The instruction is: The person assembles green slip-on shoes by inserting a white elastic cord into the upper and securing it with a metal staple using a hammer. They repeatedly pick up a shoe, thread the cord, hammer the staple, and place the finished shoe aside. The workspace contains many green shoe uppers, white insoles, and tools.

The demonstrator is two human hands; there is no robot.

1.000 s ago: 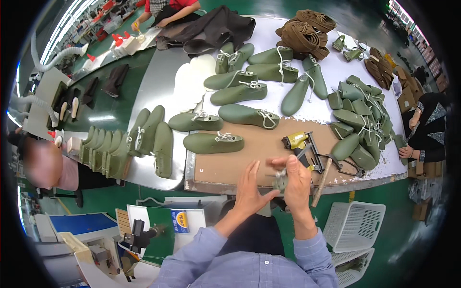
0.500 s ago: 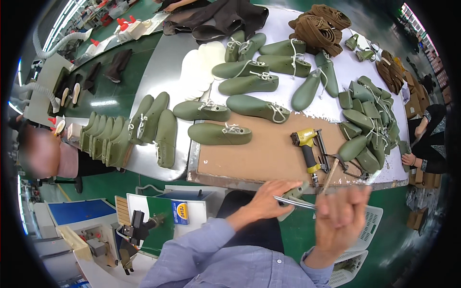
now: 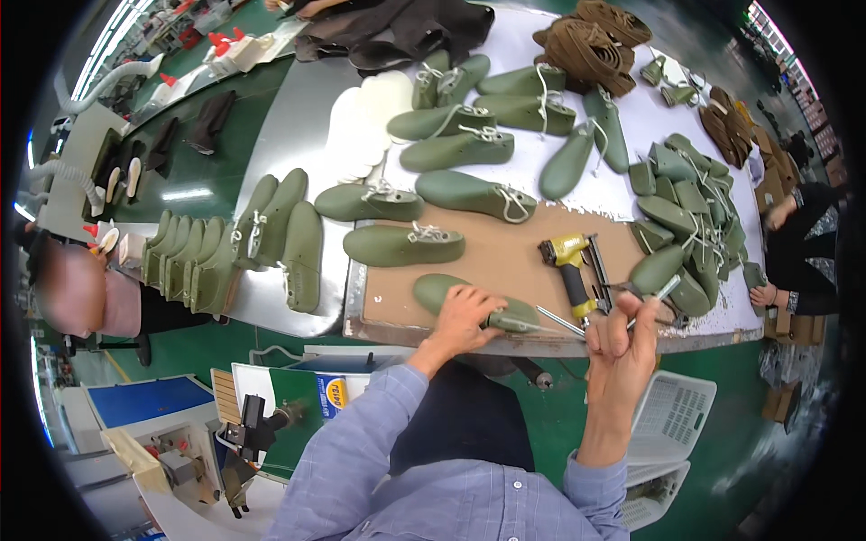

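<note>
An olive-green laced shoe [image 3: 442, 291] lies on its side at the near edge of the brown board [image 3: 505, 261]. My left hand [image 3: 465, 317] lies over its toe end and grips it. My right hand [image 3: 622, 347] is raised just off the table's front edge, closed around a slim metal tool [image 3: 666, 288] whose silver tip sticks up past my fingers. A thin metal rod [image 3: 559, 321] runs between the shoe and my right hand. A yellow and black staple gun [image 3: 573, 263] rests on the board just beyond my right hand.
More green shoes [image 3: 451, 149] lie in rows on the white table, with a heap [image 3: 686, 216] at the right. Further green shoes [image 3: 234, 248] stand on the steel surface at left. Brown pieces [image 3: 586, 36] lie at the back. A white basket [image 3: 672, 410] sits below. A person's hand [image 3: 765, 295] shows at right.
My hands were drawn back below the table edge half a second ago. Now the left one presses a green shoe onto the board and the right one is raised with the tool.
</note>
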